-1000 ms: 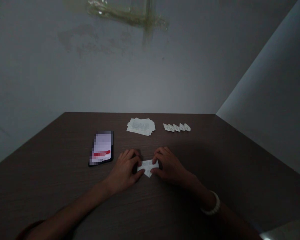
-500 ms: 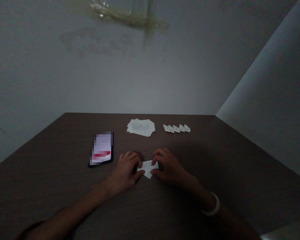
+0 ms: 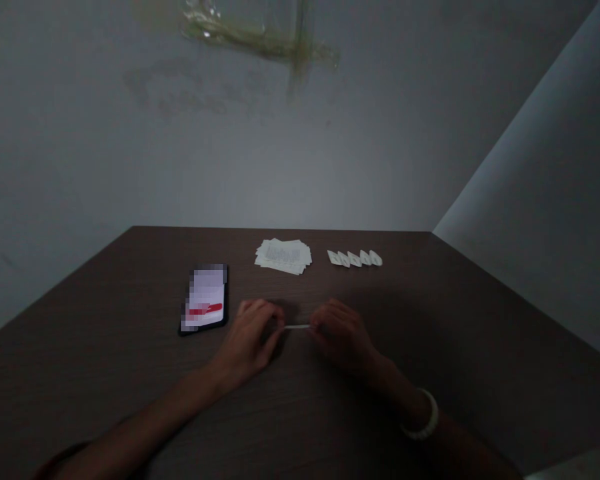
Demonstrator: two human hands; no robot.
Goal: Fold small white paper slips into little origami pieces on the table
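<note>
A small folded piece of white paper (image 3: 297, 327) is held between both hands just above the dark wooden table (image 3: 430, 347); only its thin edge shows. My left hand (image 3: 253, 333) pinches its left end with curled fingers. My right hand (image 3: 343, 333) pinches its right end; a white bracelet sits on that wrist. Both hands are closed on the paper.
A phone (image 3: 205, 307) with a lit screen lies left of my hands. Behind them a loose stack of printed paper slips (image 3: 283, 255) rests near the table's far edge, and a row of several small folded paper shapes (image 3: 355, 258) sits to its right. Grey walls enclose the table.
The folded paper lay flat with a downward point showing; now it is turned edge-on between my fingertips, and my hands have shifted slightly apart.
</note>
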